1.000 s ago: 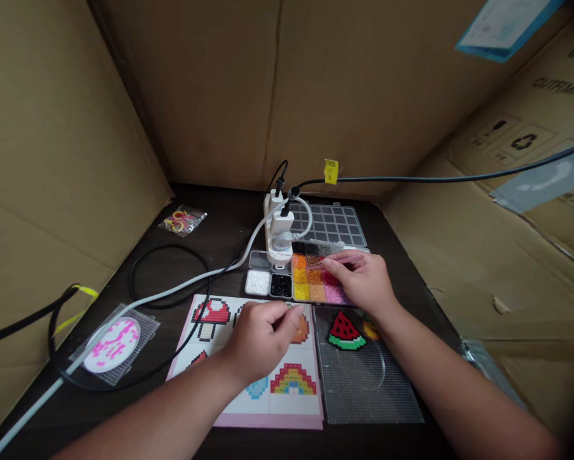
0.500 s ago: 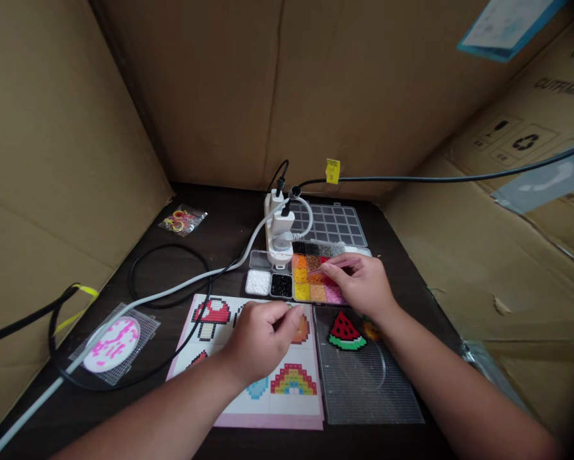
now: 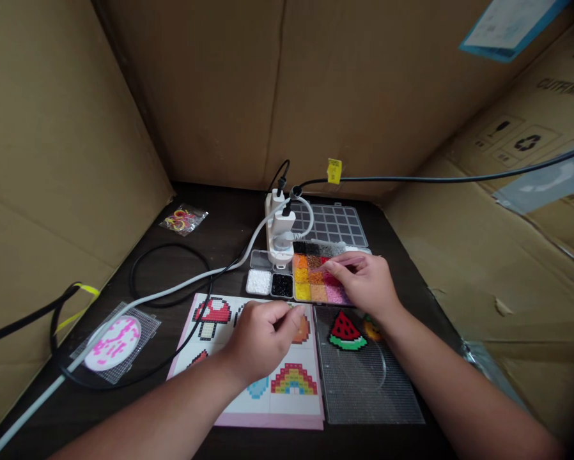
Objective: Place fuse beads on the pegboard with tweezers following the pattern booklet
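Observation:
Pink tweezers (image 3: 348, 259) are pinched in my right hand (image 3: 371, 287), their tips over the orange and brown compartments of a sorted bead box (image 3: 318, 293). My left hand (image 3: 264, 340) rests closed on a pattern sheet (image 3: 294, 409) printed with pixel pictures, among them a mushroom and a rainbow. Its thumb presses against the curled fingers, and whatever may be between them is hidden. Below my right hand lies a clear pegboard (image 3: 364, 399). A bead watermelon slice (image 3: 347, 332) sits near its top, beside an orange bead piece (image 3: 372, 329) partly covered by my right wrist.
Small open boxes of white beads (image 3: 258, 282) and black beads (image 3: 282, 285) stand left of the bead box. Behind them is a power strip (image 3: 280, 246) with cables. A white cable (image 3: 172, 286) crosses a pegboard with a pink-and-white oval (image 3: 113, 344). Cardboard walls (image 3: 210, 96) surround the table.
My right hand has shifted very slightly to the right over the bead box, still with the tweezers. My left hand stays in place on the sheet.

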{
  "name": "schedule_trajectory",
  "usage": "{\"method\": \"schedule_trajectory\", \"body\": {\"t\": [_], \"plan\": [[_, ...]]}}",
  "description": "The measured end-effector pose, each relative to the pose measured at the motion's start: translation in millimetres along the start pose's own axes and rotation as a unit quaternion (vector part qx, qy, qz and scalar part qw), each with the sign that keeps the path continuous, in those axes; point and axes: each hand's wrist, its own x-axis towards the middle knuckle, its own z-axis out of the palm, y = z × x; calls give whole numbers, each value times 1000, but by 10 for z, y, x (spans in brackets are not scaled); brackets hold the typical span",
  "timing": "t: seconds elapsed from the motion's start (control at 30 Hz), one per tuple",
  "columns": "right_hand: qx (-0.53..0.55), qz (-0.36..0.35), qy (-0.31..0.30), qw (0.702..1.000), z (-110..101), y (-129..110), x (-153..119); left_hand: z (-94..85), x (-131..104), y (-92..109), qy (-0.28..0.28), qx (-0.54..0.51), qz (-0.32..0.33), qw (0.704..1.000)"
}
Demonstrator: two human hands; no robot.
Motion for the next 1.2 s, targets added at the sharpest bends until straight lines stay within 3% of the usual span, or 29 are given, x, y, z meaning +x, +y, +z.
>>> {"method": "schedule_trajectory", "body": {"t": [0.23,0.47,0.63,0.8,0.97,1.2], "plan": [[42,-33,67,996,-127,-124,11,6,19,-18,-3,0,-3,1000],[37,-95,179,979,-630,-405,-263,-9,10,-12,2,11,-7,1000],[74,-23,209,975,-901,-61,-693,-14,7,3,4,10,-2,1000],[173,55,209,961,-920,393,-1047,-32,-4,34,9,31,2,999],[234,88,220,943,-827,604,-1121,-40,3,94,15,48,-2,999],[221,96,204,949,-771,679,-1124,-51,7,120,16,49,-5,999]]}}
